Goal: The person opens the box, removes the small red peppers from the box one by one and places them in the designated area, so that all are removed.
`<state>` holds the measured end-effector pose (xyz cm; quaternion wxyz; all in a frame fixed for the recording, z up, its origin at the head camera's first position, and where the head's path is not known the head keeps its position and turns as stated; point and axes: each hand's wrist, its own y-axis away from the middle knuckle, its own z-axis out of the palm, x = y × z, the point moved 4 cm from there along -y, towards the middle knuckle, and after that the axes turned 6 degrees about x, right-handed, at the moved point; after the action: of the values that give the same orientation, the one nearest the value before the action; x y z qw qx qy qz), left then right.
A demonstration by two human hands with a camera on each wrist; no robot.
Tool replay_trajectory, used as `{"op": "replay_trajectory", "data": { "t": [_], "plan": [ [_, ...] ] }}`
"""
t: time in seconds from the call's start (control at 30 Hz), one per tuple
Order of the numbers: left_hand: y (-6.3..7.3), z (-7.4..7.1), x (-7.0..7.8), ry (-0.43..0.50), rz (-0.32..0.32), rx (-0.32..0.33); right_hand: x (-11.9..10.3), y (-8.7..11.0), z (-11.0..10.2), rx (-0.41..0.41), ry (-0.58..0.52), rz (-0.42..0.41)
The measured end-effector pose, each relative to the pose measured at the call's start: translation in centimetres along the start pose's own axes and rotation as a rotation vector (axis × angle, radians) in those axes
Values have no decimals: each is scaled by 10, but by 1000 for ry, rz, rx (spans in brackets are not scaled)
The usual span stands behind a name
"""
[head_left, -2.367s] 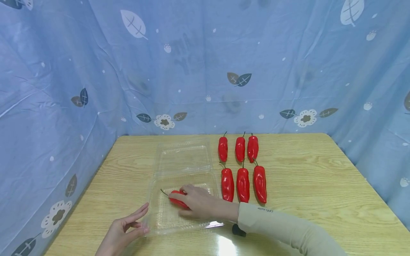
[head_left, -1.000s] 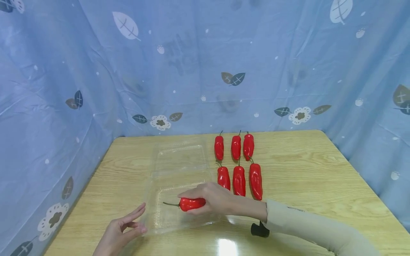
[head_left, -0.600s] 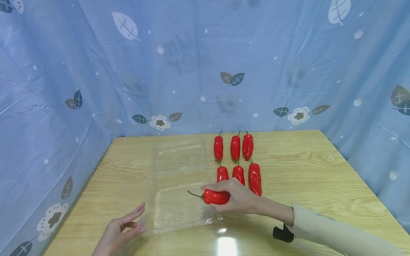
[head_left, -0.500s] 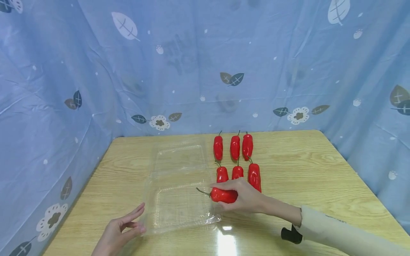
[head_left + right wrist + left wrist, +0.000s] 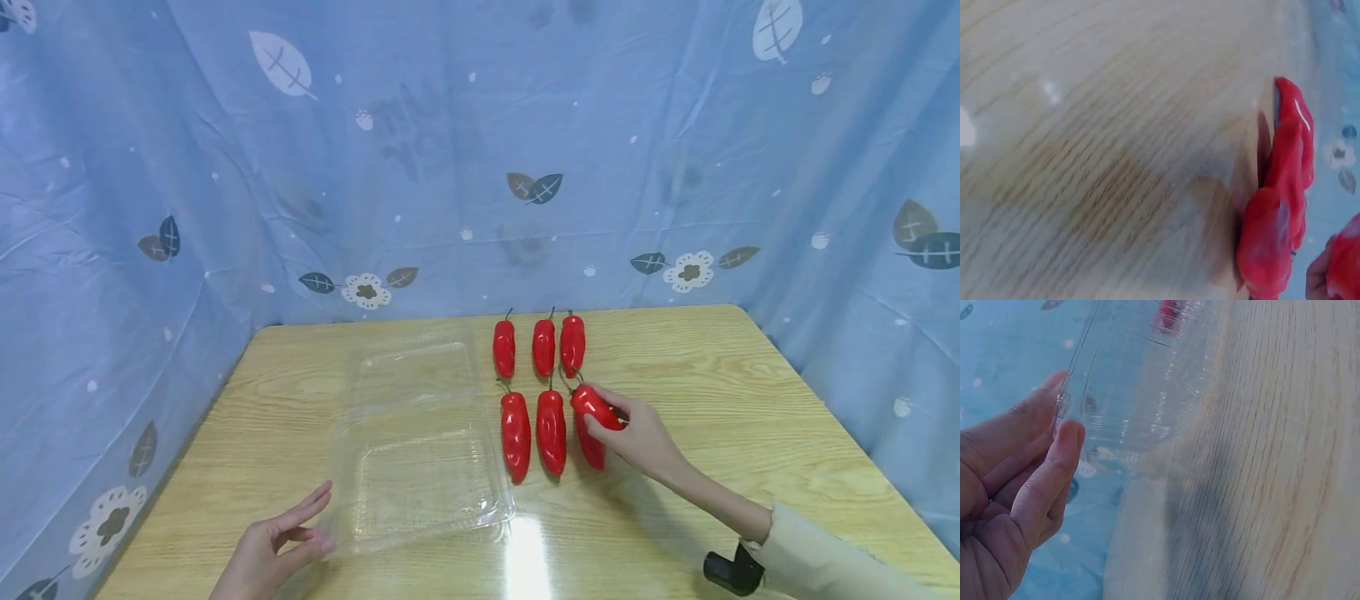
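Observation:
My left hand (image 5: 273, 546) pinches the front left corner of a clear plastic clamshell container (image 5: 420, 540), its thumb and finger on the rim (image 5: 1063, 403) in the left wrist view. The container lies with its lid (image 5: 416, 346) folded back, and no pepper is in it. My right hand (image 5: 637, 429) grips a red pepper (image 5: 592, 404), stem pointing to the far left. This pepper is just above another red pepper (image 5: 590, 448) and partly hides it. In the right wrist view, only part of the held pepper (image 5: 1346, 262) and fingers show at the lower right edge.
Two rows of red peppers lie right of the container: a back row with a middle pepper (image 5: 543, 348), and a front row with a left pepper (image 5: 515, 433) and a middle pepper (image 5: 551, 432). A blue patterned curtain (image 5: 450, 167) surrounds the wooden table (image 5: 675, 350).
My right hand has lifted the pepper from the container and carried it right, over the front row's right-hand pepper. The left hand keeps its place at the container's corner.

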<state>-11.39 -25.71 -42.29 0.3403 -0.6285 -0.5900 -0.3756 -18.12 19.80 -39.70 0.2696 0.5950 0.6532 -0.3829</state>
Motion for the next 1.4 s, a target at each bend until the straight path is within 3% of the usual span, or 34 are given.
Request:
{"op": "replay_trajectory", "data": {
  "t": [0.2, 0.4, 0.63, 0.83, 0.97, 1.2, 1.4],
  "plan": [
    [0, 0, 1, 6, 30, 12, 14, -14, -14, 149, -12, 88],
    [0, 0, 1, 8, 11, -17, 31, -39, -24, 239, -1, 185],
    [1, -1, 1, -12, 18, -15, 56, -84, -27, 239, 26, 226],
    [1, -1, 2, -16, 54, -6, 75, -113, -20, 184, -86, 314],
    [1, 0, 3, 4, 76, -22, 81, -125, -15, 186, -117, 364],
    [2, 0, 3, 17, 54, -51, 86, -137, -7, 217, -92, 448],
    [2, 0, 4, 20, 71, -50, 89, -141, -2, 277, -57, 449]
  ]
}}
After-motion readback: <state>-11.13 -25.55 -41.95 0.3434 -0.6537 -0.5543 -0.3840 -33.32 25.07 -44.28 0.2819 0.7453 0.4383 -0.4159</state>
